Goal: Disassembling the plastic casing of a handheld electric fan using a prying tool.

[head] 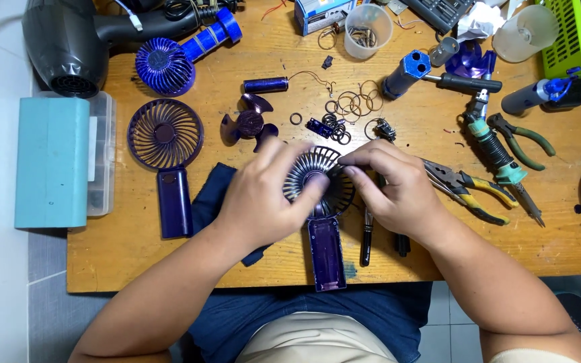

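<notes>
At the centre of the frame, on the worn wooden table (136, 255), lies a small purple handheld fan (322, 202): a round ribbed grille of glossy plastic on an open, trough-like handle that points toward the lower edge. The left hand (263, 195) covers the grille's left side, its fingers curled over the ribs and the thumb pressed near the hub. The right hand (391, 185) closes on the grille's upper right rim, fingertips pinched together there; whether something tiny sits between them I cannot tell.

A dark blue cloth (211, 195) lies under the left hand. Left of it rests a second fan shell (166, 158), flat grille and smooth handle, and just above centre a loose three-bladed propeller (249, 124). Thin wire rings (351, 104) are scattered in the upper middle. Right of the hands lie yellow-handled pliers (472, 191) and, farther right, green-handled cutters (522, 138).

At the left edge stands a pale blue box (52, 161) with a matte face against a clear plastic organiser (102, 154). A black hair dryer (68, 44) fills the upper left corner, and a small blue-and-white carton (319, 13) sits at the top centre.
</notes>
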